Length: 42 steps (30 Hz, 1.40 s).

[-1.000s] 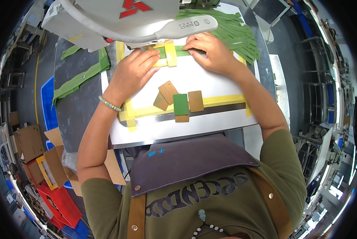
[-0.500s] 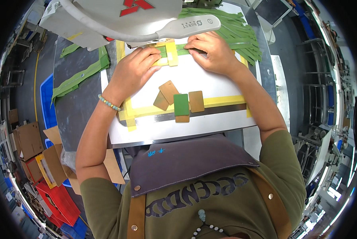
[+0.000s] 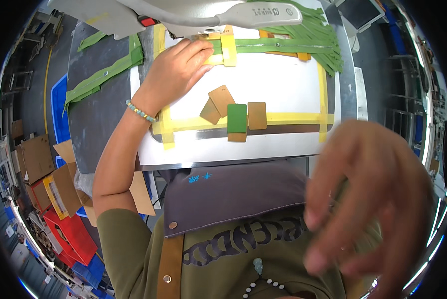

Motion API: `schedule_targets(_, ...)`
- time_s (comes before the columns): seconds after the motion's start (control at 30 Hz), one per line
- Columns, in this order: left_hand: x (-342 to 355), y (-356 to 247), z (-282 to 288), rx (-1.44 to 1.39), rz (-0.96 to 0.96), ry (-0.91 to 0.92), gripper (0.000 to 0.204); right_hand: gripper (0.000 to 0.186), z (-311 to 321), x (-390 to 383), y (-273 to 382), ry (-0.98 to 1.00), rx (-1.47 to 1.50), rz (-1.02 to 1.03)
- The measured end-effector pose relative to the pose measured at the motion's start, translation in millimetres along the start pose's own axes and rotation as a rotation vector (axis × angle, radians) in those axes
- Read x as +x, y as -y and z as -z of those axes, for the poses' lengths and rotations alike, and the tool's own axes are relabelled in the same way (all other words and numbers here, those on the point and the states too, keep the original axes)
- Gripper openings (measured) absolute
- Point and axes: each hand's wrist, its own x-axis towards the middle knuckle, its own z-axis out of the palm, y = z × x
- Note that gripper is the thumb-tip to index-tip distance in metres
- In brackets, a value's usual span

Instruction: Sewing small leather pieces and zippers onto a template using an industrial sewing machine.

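Note:
My left hand [image 3: 181, 67], with a beaded bracelet at its wrist, presses its closed fingertips on the left end of a green zipper [image 3: 256, 46]. This zipper runs straight to the right through a yellow guide [image 3: 229, 50] under the pale machine head [image 3: 183, 15]. Its small metal slider [image 3: 277, 45] shows near the right part. Raised close to the camera at the lower right is my right hand [image 3: 373, 184], blurred, its bent fingers apart and nothing visible in them. The left fingertips hide that zipper end.
Loose green zippers [image 3: 315, 27] are piled at the back right; more green strips [image 3: 101, 77] lie on the dark table at left. Several tan cards [image 3: 257, 115] and a green card [image 3: 237, 118] lie on the taped white sheet. Cardboard boxes [image 3: 36, 159] stand at lower left.
My right hand has let go of the zipper and come back and up toward the camera. My left hand stays at the zipper. The whole view has shifted slightly.

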Motion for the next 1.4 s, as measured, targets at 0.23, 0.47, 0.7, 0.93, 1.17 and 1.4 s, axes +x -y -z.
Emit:
schedule_targets(0.23,5,-2,-2,0.025,-0.01,-0.013,0.032,0.02,-17,-13,-18,-0.048,0.274,0.356)
schedule_targets(0.47,5,-3,0,0.043,-0.007,0.005,0.034,0.022,37,-17,-70,0.047,-0.519,-0.1)
schedule_targets(0.7,-2,-8,11,-0.023,0.084,-0.071,0.032,0.019,77,-50,-203,-0.234,-1.209,-0.043)
schedule_targets(0.93,-10,-9,22,-0.006,0.088,-0.01,0.032,0.018,72,-49,-201,-0.237,-1.28,-0.034)
schedule_targets(1.17,-8,-10,19,-0.085,0.118,0.004,0.045,0.026,72,-48,-203,-0.173,-1.321,-0.024)
schedule_targets(1.4,-5,-12,16,-0.133,0.125,0.074,0.046,0.034,66,-45,-198,-0.117,-1.411,-0.031)
